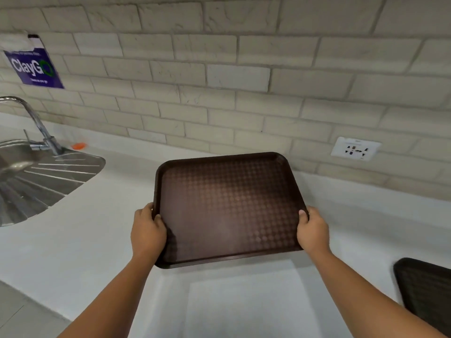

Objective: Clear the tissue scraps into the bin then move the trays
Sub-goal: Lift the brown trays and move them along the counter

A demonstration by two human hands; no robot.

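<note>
A dark brown tray (227, 206) with a textured, bare surface hangs over the white counter (85, 235). My left hand (147, 234) grips its left edge, thumb on top of the rim. On the opposite side my right hand (313, 231) grips the right edge the same way. A second dark tray (427, 293) lies on the counter at the lower right, partly cut off by the frame. No tissue scraps or bin are in view.
A steel sink with a ribbed drainboard (41, 181) and a tap (36, 123) sits at the left. A small orange object (79, 145) lies by the wall. A wall socket (355, 148) and a purple sign (33, 67) are on the brick wall.
</note>
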